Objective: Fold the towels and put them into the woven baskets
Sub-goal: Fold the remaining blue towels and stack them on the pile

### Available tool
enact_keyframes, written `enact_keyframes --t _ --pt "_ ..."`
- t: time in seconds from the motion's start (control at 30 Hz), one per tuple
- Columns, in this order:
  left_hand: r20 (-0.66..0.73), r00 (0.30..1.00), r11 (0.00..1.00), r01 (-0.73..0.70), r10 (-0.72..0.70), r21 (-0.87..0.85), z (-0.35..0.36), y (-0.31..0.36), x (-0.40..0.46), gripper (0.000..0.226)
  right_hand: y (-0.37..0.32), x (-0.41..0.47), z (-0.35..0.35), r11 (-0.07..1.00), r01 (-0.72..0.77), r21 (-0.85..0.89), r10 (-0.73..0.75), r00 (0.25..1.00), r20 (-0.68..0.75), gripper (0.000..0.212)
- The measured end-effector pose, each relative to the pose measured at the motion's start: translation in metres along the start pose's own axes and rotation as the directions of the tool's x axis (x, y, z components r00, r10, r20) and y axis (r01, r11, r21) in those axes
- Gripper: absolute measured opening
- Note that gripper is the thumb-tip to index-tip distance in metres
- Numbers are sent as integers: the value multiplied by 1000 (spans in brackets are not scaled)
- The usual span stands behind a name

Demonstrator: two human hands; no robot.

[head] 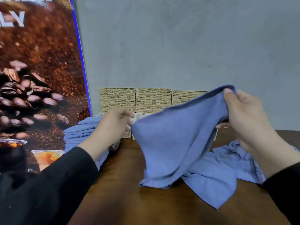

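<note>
My right hand (246, 116) pinches the top edge of a blue towel (177, 143) and holds it up above the wooden table (116, 184); the towel's lower part drapes down onto the table. My left hand (113, 125) reaches toward the towel's left corner with loosely curled fingers, and I cannot tell whether it touches the cloth. Woven baskets (152, 101) with raised lids stand in a row against the grey wall behind the towel. A stack of folded blue towels (79, 133) lies at the left, partly behind my left arm.
More loose blue towels (230, 153) lie crumpled on the table at the right, under my right forearm. A large coffee-bean poster (40, 78) leans along the left side. The grey wall (178, 46) closes off the back.
</note>
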State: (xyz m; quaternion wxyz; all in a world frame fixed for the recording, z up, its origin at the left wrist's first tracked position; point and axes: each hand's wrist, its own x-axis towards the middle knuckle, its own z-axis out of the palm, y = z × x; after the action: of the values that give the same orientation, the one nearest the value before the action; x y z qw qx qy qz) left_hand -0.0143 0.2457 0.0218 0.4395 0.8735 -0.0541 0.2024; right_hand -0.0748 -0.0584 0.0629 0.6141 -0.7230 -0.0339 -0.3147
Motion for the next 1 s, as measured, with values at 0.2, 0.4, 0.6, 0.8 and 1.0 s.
enact_keyframes --t 0.2,0.4,0.6,0.8,1.0 --pt "174 984 981 -14 48 -193 22 -11 -23 26 26 -4 -4 989 -78 -124 88 993 75 38" --pt "450 866 903 -2 216 -430 95 33 -59 63 44 -19 25 955 20 -297 54 970 238 51" --pt "304 943 901 11 136 -434 136 23 -69 33 42 -17 29 940 60 -336 21 972 234 64" --pt "145 989 1000 3 0 -24 111 -31 -54 22 55 -7 10 932 6 -363 33 995 99 53" --pt "-11 995 995 101 -101 16 67 -66 -24 26 74 -2 -5 934 -104 -340 144 985 94 56"
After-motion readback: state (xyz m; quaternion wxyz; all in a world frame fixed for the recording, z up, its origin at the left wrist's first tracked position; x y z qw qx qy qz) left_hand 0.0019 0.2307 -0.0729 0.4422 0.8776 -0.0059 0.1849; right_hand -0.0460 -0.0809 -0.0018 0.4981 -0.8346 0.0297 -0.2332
